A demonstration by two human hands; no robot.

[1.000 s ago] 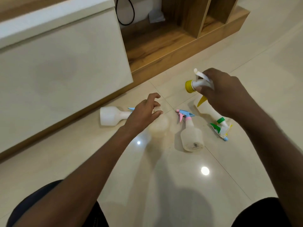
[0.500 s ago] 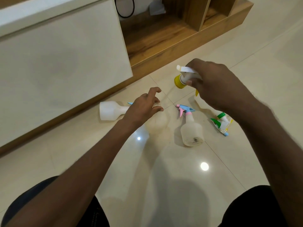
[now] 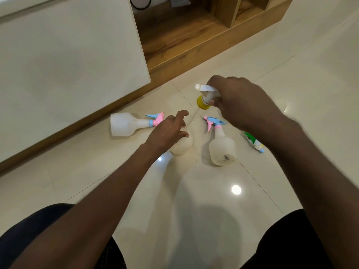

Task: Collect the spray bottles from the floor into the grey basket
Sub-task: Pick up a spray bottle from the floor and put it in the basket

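My right hand (image 3: pixel 240 105) is shut on a spray head with a white trigger and a yellow collar (image 3: pixel 204 98); its thin tube slants down toward my left hand. My left hand (image 3: pixel 169 131) hovers with fingers curled and apart over a headless translucent bottle (image 3: pixel 183 146) on the floor. A translucent bottle with a pink and blue head (image 3: pixel 126 124) lies to the left. Another with a blue and pink head (image 3: pixel 222 147) lies to the right. A green and white spray head (image 3: pixel 253 141) shows past my right forearm. The grey basket is not in view.
A white cabinet front (image 3: pixel 68 55) stands at the left, close to the bottles. A low wooden shelf unit (image 3: pixel 194 35) runs along the back. The floor is glossy cream tile (image 3: pixel 213 191). My knees in dark clothing show at the bottom corners.
My right hand has carried the yellow-collared spray head left, toward my left hand. My left hand has shifted slightly over the headless bottle. The bottles lying on the floor stay put.
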